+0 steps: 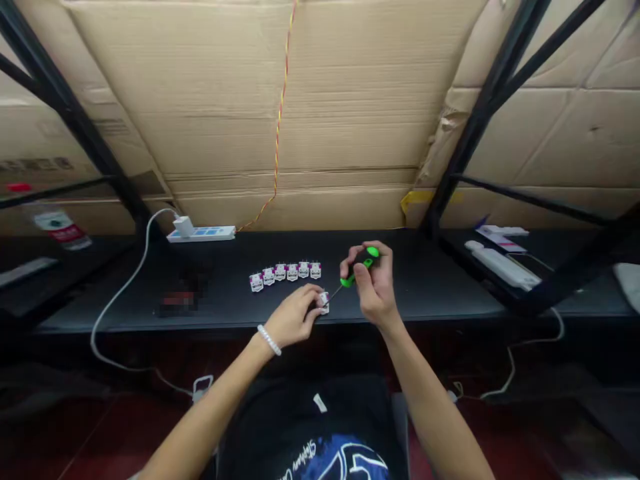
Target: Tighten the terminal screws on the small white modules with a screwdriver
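Observation:
My right hand (373,283) is closed around the green and black handle of a screwdriver (357,268). Its thin shaft slants down to the left, and the tip reaches a small white and purple part (325,303) near the front edge of the black table. My left hand (299,310) grips that part from the left with its fingertips, which partly hide it. Whether the tip sits in a screw is too small to tell. Beyond my left hand, several similar white and purple parts (292,272) stand in a slightly curved row.
A white power strip (203,234) with a plugged-in charger (183,227) lies at the back left; its white cable (120,290) hangs over the front edge. Black metal frame posts (463,143) flank the workspace. Behind the table (240,303) stands a cardboard wall (350,120).

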